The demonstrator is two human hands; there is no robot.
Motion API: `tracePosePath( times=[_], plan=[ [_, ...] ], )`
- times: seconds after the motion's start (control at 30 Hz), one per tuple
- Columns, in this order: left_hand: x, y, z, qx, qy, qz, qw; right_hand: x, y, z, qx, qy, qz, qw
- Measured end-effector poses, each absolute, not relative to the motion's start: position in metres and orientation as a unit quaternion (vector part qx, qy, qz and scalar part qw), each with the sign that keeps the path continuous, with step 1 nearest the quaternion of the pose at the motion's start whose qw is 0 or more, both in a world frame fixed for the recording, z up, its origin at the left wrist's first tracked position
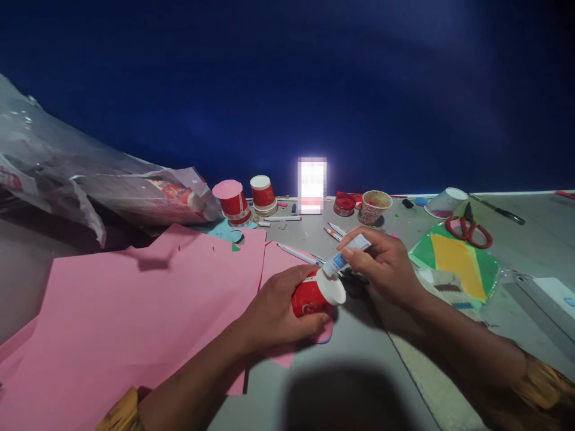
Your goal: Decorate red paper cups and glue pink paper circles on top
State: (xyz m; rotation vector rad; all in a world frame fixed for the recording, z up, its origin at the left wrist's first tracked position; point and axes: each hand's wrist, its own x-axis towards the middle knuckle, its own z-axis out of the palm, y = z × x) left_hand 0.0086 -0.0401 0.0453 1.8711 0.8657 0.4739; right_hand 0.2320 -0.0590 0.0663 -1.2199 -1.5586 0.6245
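A red paper cup [309, 297] lies tilted in my left hand [281, 308], whose fingers and thumb wrap round its side. The cup's white end [335, 290] faces right and up. My right hand [381, 260] pinches a white and blue tube [348, 254], its tip down at the edge of that white end. Whether the tip touches the cup is hard to tell. Under the cup a rounded pink piece [324, 334] partly shows, and pink paper [148, 311] spreads out to the left of my left hand.
Behind stand a red cup with a pink top [233, 203], another red cup [263, 194], a bright blurred screen [312, 185], red tape [344, 205] and a patterned cup [374, 209]. Red-handled scissors [469, 232] rest on green and yellow sheets [458, 263] at right. Plastic bags [112, 185] fill the left.
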Motion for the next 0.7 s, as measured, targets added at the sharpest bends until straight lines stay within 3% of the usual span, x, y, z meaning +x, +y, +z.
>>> tracePosePath(
  times=[0.13, 0.27, 0.47, 0.7],
  plan=[
    [0.009, -0.041, 0.048, 0.712, 0.359, 0.150, 0.585, 0.232, -0.066, 0.070, -0.449, -0.680, 0.268, 0.514],
    [0.009, -0.041, 0.049, 0.671, 0.340, 0.124, 0.647, 0.234, -0.074, 0.076, -0.384, -0.764, 0.251, 0.453],
    [0.009, -0.042, 0.056, 0.781, 0.329, 0.116, 0.518, 0.235, -0.076, 0.082, -0.385, -0.795, 0.151, 0.444],
    [0.010, -0.046, 0.052, 0.826, 0.319, 0.143, 0.442, 0.241, -0.060, 0.080, -0.474, -0.739, 0.228, 0.421]
  ],
)
